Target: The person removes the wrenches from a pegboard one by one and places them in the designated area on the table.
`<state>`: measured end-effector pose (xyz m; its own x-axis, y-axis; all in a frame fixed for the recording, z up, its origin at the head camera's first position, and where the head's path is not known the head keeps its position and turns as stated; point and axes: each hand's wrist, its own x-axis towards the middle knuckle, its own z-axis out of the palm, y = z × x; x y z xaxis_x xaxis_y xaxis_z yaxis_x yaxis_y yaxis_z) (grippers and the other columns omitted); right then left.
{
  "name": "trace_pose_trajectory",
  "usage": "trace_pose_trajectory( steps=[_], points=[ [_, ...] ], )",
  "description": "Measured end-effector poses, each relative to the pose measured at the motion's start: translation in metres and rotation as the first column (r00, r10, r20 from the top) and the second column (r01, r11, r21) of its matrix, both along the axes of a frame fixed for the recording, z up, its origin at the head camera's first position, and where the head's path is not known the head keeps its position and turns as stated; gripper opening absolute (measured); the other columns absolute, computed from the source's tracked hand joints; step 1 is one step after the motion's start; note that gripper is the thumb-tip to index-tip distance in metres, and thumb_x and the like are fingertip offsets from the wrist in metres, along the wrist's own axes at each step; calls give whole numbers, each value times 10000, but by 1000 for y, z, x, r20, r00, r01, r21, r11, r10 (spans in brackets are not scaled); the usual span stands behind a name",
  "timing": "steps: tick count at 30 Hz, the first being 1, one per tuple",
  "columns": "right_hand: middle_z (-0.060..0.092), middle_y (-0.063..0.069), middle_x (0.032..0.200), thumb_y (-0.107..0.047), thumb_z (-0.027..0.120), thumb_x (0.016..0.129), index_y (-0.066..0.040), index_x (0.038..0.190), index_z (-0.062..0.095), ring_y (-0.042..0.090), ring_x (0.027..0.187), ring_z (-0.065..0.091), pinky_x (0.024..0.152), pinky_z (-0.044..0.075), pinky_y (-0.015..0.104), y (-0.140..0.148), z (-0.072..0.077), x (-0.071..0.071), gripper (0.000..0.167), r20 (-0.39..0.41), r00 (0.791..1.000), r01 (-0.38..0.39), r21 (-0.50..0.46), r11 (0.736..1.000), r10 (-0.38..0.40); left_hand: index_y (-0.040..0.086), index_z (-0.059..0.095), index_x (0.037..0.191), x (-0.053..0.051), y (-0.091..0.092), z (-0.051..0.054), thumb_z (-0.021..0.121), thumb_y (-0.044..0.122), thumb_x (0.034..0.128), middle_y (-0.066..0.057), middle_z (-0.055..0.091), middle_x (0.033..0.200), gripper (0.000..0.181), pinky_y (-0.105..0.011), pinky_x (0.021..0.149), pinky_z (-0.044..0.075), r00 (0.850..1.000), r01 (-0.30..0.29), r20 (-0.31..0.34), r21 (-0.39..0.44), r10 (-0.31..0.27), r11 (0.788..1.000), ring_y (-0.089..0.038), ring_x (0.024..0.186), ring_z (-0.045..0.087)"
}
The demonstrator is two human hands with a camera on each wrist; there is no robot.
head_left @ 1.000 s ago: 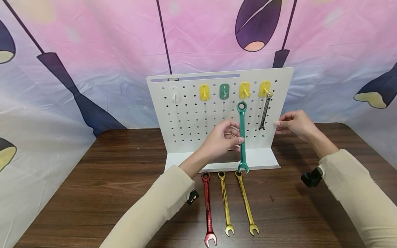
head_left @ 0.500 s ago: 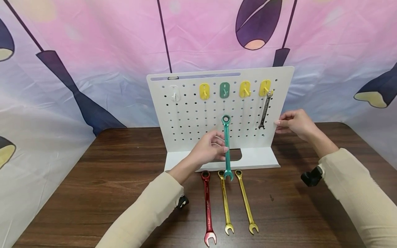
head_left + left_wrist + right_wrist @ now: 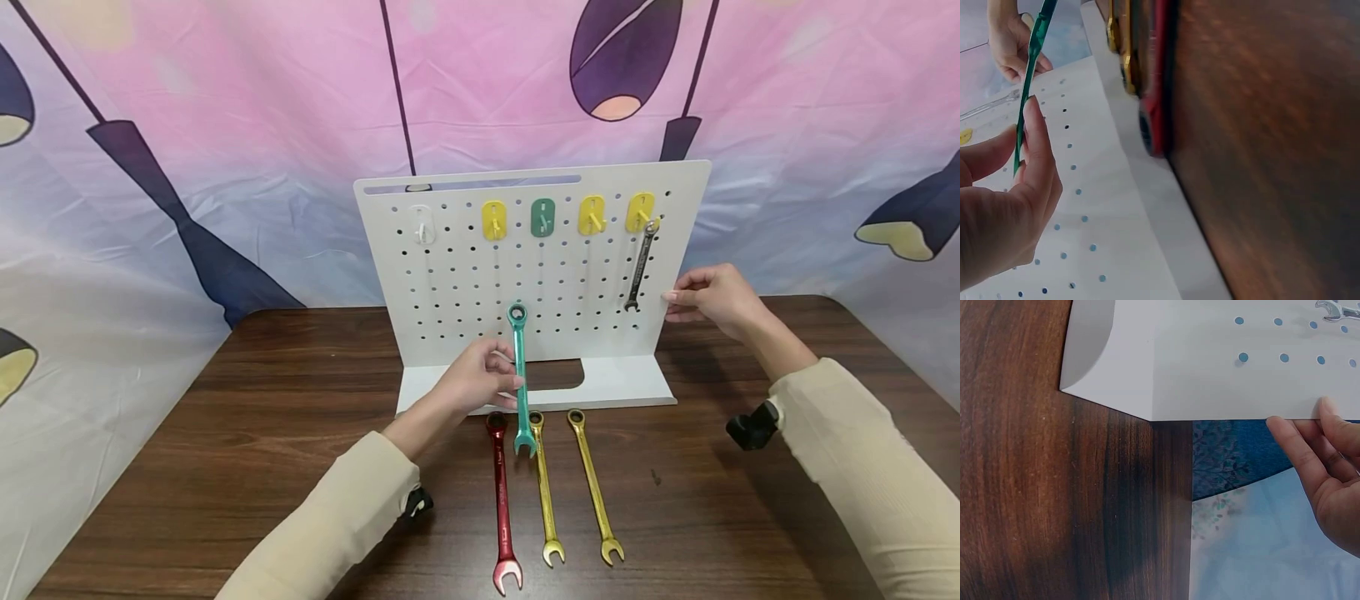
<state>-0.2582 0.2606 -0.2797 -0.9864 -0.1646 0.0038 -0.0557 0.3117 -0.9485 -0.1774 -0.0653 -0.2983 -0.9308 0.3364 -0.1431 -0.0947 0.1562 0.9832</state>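
Observation:
A green ratcheting combination wrench (image 3: pixel 522 408) stands nearly upright, ring end up, pinched between the thumb and fingers of my left hand (image 3: pixel 476 379). It is in front of the lower part of a white pegboard (image 3: pixel 457 292), its open end above the table wrenches. My right hand (image 3: pixel 716 296) holds the board's right edge, thumb on the front face in the right wrist view. From the rightmost yellow hook (image 3: pixel 641 212) hangs a small silver wrench (image 3: pixel 640 271). On the table lie a red wrench (image 3: pixel 502 500), a gold wrench (image 3: pixel 547 500) and another gold wrench (image 3: pixel 596 492).
Along the board's upper part sit a white hook (image 3: pixel 423 227), a yellow hook (image 3: pixel 494 222), a green hook (image 3: pixel 542 218) and another yellow hook (image 3: pixel 592 215). The board's foot rests on a dark wooden table (image 3: pixel 300 400). A printed cloth (image 3: pixel 262 125) hangs behind.
My left hand has carried the green wrench left and down, from in front of the board's right half to above the red and gold wrenches. My right hand stays at the board's edge.

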Motion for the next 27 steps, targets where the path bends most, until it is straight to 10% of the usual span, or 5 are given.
trace_pose_trajectory(
  steps=[27],
  points=[
    [623,48,745,2,591,869,161,897,547,187,704,637,766,555,412,1,-1,0,167,-8,1000,-1,-9,1000,1,-71,397,982,34,-46,-22,489,-188,823,-110,513,722,218,-384,615,589,985,18,174,-95,-1,995,-165,602,563]
  ],
)
